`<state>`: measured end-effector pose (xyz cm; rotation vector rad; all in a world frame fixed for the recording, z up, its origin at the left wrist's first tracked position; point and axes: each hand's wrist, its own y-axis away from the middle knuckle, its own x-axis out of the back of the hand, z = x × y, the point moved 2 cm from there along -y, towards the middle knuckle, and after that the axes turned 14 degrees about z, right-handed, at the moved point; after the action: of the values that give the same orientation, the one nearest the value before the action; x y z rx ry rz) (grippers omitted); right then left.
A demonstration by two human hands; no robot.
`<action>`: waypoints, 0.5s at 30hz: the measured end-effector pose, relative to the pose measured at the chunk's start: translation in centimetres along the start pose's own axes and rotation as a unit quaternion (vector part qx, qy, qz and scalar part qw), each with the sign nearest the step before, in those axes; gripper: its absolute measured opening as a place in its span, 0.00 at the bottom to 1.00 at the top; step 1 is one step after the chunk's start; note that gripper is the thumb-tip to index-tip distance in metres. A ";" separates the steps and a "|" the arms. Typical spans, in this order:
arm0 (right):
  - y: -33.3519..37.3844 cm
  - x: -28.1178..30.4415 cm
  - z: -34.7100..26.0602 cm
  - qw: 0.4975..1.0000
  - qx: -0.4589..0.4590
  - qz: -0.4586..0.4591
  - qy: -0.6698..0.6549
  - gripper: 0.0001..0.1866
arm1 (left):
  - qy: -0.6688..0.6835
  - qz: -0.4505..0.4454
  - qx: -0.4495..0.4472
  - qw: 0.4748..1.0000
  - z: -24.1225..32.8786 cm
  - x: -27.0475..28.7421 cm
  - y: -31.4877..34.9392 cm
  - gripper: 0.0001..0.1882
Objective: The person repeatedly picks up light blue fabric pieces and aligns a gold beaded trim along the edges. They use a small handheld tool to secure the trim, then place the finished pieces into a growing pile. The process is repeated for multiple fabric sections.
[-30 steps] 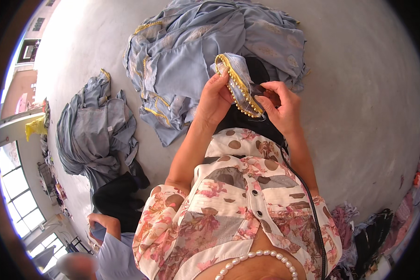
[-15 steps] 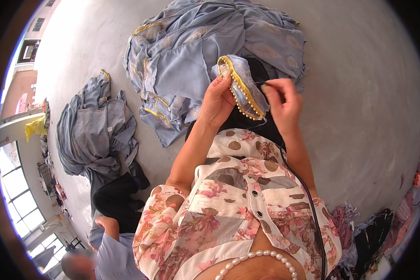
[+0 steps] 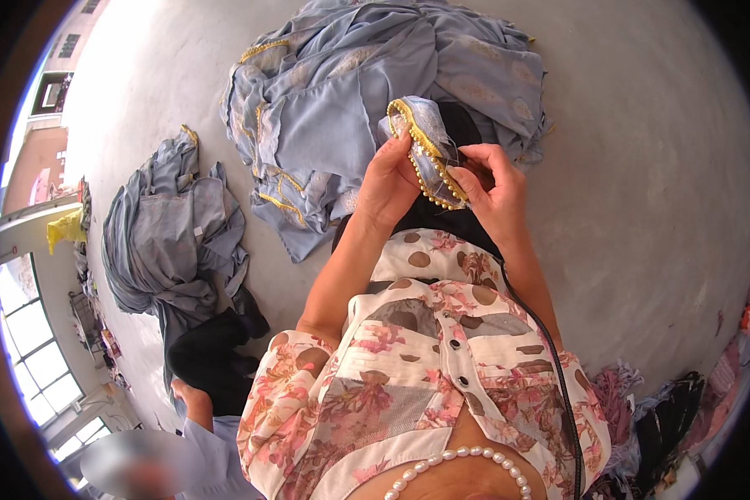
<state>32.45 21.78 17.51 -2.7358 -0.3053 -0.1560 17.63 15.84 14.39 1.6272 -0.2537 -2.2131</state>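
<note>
Nearest to the camera are the person's floral blouse with brown dots [image 3: 425, 367] and a white pearl necklace [image 3: 450, 463], with both forearms going up from there. The left hand [image 3: 389, 179] is closed on the light blue fabric edge with the golden bead trim [image 3: 427, 158], with its fingers wrapped around the left side of the fold. The right hand [image 3: 493, 185] pinches the same trim from the right, thumb and fingertips pressed together on the cloth. This piece is held up in the air, in front of the chest and above the grey concrete floor [image 3: 642, 167]. To work well here, I think the left hand should keep the trim stretched and flat, so the right fingers can go along the beads without twisting the thin cloth. Farther away lies a big heap of light blue garments [image 3: 350, 75], to which the held piece seems to belong. On the left is a second pile of grey-blue clothes [image 3: 171, 233], and another person's sleeve [image 3: 212, 454] shows at the lower left.
</note>
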 end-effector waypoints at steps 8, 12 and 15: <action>-0.4 1.8 -0.1 0.998 -0.055 0.027 -0.001 0.12 | -0.009 0.019 -0.021 1.000 0.3 0.1 -0.1 0.16; -0.2 0.7 0.2 0.998 -0.067 -0.002 -0.020 0.13 | -0.037 0.025 -0.032 0.998 0.3 -0.5 0.0 0.15; -0.8 0.4 -0.6 0.998 -0.057 -0.009 0.001 0.11 | -0.058 0.024 -0.029 0.998 0.0 -1.0 0.2 0.13</action>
<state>32.57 22.37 18.42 -2.8465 -0.3302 -0.1875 17.97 16.05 15.37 1.4500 -0.2545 -2.2598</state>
